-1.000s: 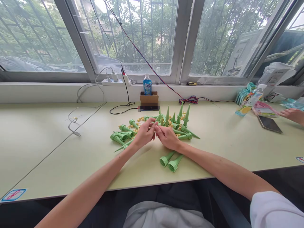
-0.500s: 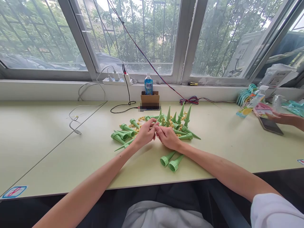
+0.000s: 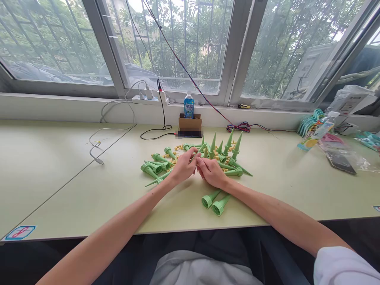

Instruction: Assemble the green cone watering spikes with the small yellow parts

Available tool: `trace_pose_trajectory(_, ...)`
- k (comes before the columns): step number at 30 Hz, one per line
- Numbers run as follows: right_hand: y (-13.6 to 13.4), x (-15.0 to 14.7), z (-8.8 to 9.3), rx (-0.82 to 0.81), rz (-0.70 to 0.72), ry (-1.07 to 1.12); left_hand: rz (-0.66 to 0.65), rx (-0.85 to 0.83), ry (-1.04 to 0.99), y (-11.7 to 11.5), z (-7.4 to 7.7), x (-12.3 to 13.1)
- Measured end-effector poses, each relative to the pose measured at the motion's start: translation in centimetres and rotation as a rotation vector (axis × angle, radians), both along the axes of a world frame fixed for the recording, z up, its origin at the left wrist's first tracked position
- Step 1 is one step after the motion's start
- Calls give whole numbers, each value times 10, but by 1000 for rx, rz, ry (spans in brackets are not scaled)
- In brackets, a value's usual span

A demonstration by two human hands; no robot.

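Above the middle of the table, my left hand (image 3: 184, 165) is closed around a green plastic watering spike (image 3: 202, 148), its tip slanting up to the right. My right hand (image 3: 212, 173) is closed too, its fingertips meeting my left fingers near the spike's lower end; what they pinch is hidden. Behind my hands are more green spikes, several standing upright (image 3: 236, 147) and others lying down (image 3: 234, 172), with small yellow valve pieces (image 3: 178, 147) among them. Left of my hands lie several spikes (image 3: 150, 170). Two spikes (image 3: 219, 207) rest nearer me, open threaded ends facing me.
A blue-labelled bottle (image 3: 189, 105) stands by a small cardboard box (image 3: 190, 122) at the back. Cables (image 3: 242, 126) and a power strip (image 3: 145, 99) are along the sill. At right are a tilted bottle (image 3: 319, 131), green hangers (image 3: 308, 123), a phone (image 3: 341, 164) and clear plastic.
Another person's hand at the right has left the view, and clear plastic shows by the phone. The view has tilted slightly. My hands stay together at the spike.
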State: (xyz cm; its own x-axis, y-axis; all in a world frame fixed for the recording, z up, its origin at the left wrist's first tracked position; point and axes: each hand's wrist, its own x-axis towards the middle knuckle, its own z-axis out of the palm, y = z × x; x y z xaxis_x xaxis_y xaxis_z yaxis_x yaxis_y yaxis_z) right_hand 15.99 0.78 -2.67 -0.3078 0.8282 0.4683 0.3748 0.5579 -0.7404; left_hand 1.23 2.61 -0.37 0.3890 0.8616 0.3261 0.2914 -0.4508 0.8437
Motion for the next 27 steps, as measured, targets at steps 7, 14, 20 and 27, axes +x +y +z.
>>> trace_pose_trajectory(7, 0, -1, 0, -8, -1, 15, 11, 2, 10, 0, 0, 0)
trace_pose_trajectory(14, 0, 0, -1, -12, 1, 7, 16, 17, 22, -1, 0, 0)
trace_pose_trajectory(20, 1, 0, -2, -21, 4, 19, 23, 4, 13, -1, -1, 0)
trace_pose_trajectory(27, 2, 1, -3, -32, 24, 6, 31, 32, 52, 0, -3, -1)
